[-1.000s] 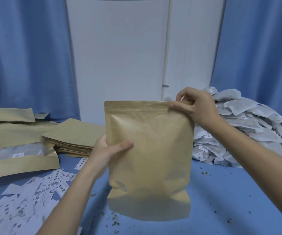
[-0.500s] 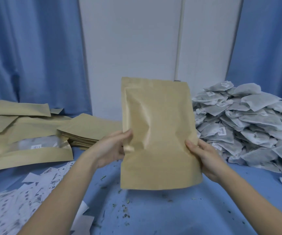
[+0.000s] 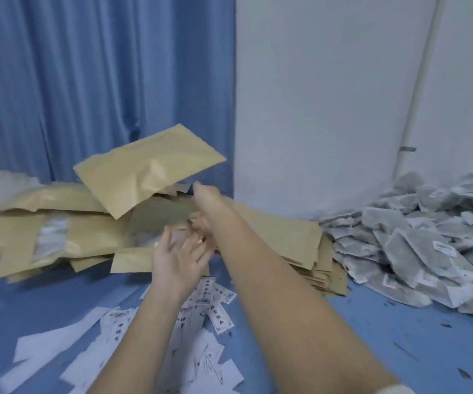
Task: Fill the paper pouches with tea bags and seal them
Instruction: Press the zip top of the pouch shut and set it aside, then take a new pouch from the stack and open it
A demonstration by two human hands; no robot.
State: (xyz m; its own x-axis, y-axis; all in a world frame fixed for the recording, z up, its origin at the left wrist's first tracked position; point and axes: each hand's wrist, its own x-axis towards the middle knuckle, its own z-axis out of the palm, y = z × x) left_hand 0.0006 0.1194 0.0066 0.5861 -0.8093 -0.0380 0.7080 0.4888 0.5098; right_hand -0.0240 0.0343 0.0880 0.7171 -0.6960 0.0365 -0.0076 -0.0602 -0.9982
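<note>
A: A brown paper pouch [image 3: 147, 173] is being seen tilted in mid-air over the pile of filled pouches [image 3: 50, 226] at the left, with neither hand touching it. It looks as though it is being tossed onto that pile.

B: And the hands?

A: The left hand [image 3: 177, 258] is being held up with its fingers spread and holding nothing. The right hand [image 3: 207, 204] is being stretched out towards the pile, just under the airborne pouch; whether its fingers are curled or straight cannot be told, since it is blurred and seen from behind.

B: How far along is the job being judged?

A: Partway. Several pouches are lying finished at the left, yet a stack of flat empty pouches [image 3: 295, 245] is waiting in the middle, and a big heap of tea bags [image 3: 417, 243] is sitting at the right.

B: Anything being missed?

A: Plenty. The seal on the flying pouch is not being shown. Print on the white paper slips [image 3: 144, 345] is too small to read. Both heaps are being cut off by the picture's edges.
</note>
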